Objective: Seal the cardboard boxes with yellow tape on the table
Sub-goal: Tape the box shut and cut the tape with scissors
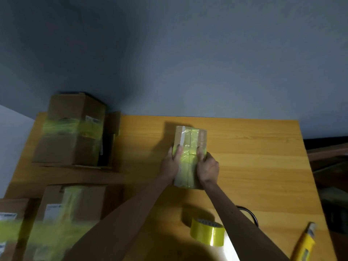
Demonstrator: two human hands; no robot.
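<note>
Two hands clamp the small box (190, 140) at frame centre, left hand (171, 163) on its left long edge, right hand (208, 167) on its right, long axis running up-frame, tape roll (206, 233) lower centre beside the right arm.

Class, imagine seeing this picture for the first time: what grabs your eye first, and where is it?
The left hand and right hand grip a small box at the centre of the table, its top striped with yellow tape. A tape roll sits near the front edge, and larger taped boxes crowd the left side.
</note>
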